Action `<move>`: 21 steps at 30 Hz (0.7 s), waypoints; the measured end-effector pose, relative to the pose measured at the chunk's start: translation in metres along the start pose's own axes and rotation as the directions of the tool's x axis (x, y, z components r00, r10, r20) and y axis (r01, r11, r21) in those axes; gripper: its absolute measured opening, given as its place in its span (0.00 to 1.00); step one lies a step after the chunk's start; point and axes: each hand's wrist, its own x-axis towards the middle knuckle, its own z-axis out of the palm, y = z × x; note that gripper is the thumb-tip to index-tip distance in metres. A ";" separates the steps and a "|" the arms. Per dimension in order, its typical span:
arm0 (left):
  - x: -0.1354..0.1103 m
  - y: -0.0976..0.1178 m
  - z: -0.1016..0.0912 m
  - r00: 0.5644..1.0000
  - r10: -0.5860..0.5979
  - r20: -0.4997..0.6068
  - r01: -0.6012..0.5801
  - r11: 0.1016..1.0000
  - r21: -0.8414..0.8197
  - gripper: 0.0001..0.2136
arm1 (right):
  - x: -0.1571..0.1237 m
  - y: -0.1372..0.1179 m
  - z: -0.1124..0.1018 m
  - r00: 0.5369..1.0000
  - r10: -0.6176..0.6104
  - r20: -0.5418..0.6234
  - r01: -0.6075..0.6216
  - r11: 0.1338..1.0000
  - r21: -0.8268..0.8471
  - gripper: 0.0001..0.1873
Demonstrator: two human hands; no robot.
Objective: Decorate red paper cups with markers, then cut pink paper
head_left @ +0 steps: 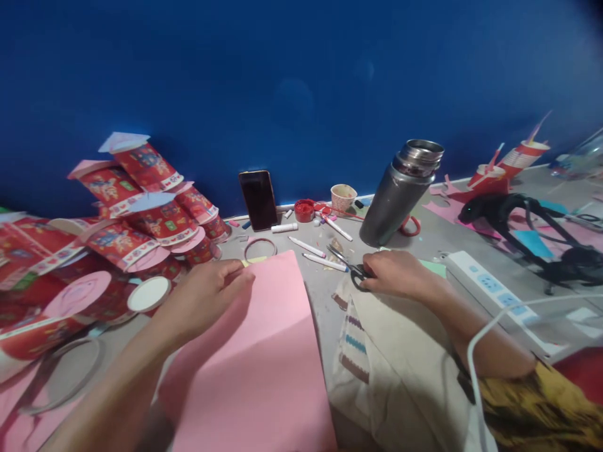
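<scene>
A large pink paper sheet lies on the grey table in front of me. My left hand pinches the sheet's far left corner, fingers closed on it. My right hand rests on a beige cloth bag to the right and grips the black handles of a pair of scissors, whose blades point up and left toward two white markers.
A heap of red printed paper cups fills the left side. Against the blue wall stand a dark phone, a steel thermos and a small cup. A white power strip and black headphones lie to the right.
</scene>
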 end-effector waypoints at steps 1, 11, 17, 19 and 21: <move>-0.003 0.003 -0.005 1.000 -0.006 -0.006 0.006 1.000 -0.009 0.23 | 0.000 0.000 0.002 1.000 0.015 0.009 -0.015 1.000 0.010 0.13; -0.025 0.015 -0.035 0.993 -0.003 -0.117 0.001 1.000 -0.019 0.26 | 0.017 0.030 0.014 0.996 0.071 -0.051 -0.020 0.752 0.658 0.07; -0.028 0.016 -0.039 0.993 -0.031 -0.111 0.031 0.999 0.004 0.27 | -0.002 -0.028 0.029 0.981 -0.189 -0.051 0.014 -0.188 0.982 0.26; -0.028 0.013 -0.036 0.995 -0.038 -0.092 0.039 0.999 0.011 0.27 | -0.010 -0.054 0.039 0.948 -0.318 0.034 -0.111 -0.227 0.968 0.23; -0.028 0.009 -0.033 0.996 -0.044 -0.075 0.046 0.999 0.025 0.27 | -0.016 -0.071 0.048 0.944 -0.326 0.054 -0.125 -0.201 0.972 0.22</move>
